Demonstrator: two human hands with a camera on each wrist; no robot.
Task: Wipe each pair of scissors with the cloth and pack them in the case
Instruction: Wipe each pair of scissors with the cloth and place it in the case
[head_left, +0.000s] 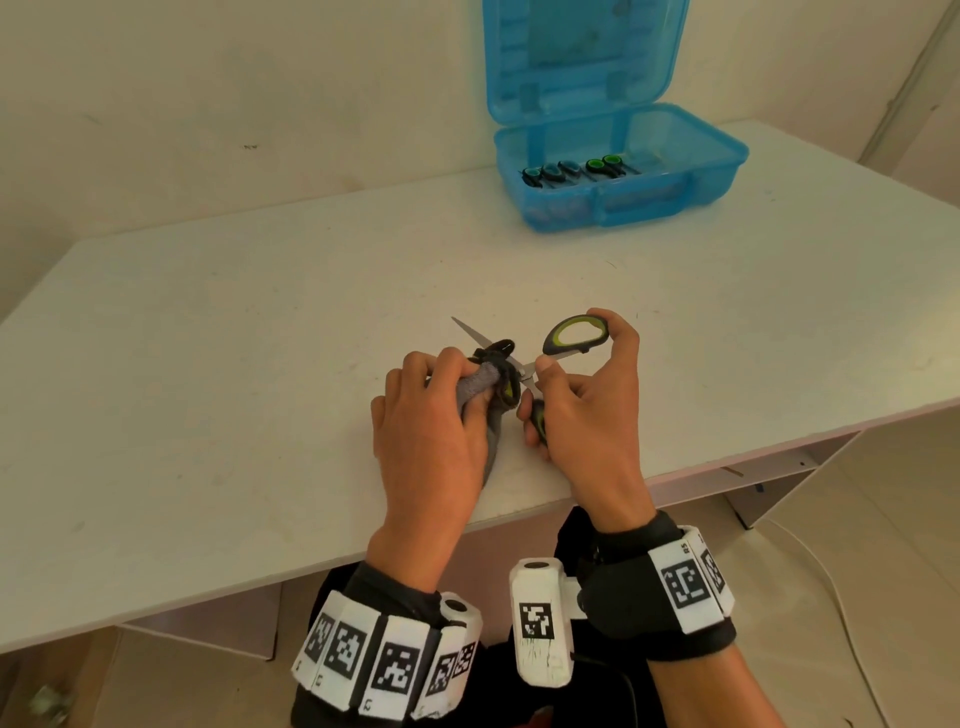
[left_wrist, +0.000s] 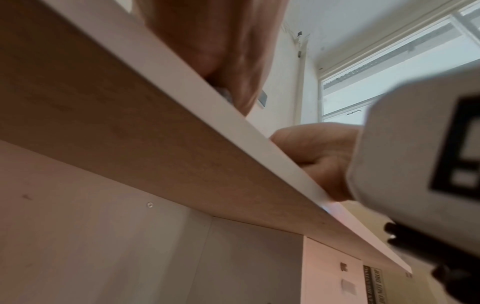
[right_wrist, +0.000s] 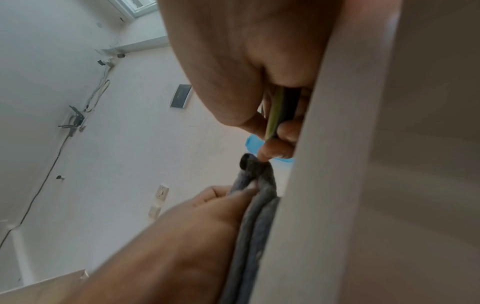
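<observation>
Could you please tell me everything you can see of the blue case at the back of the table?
The blue case looks like translucent plastic. It stands open on the white table, at its far right side near the wall, well apart from both hands. Its lid is hinged at the back and stands upright, with moulded ribs showing through. A carry handle runs along the front wall. Inside the base lie several scissors in a row, dark handles with blue or green inner rings.
</observation>
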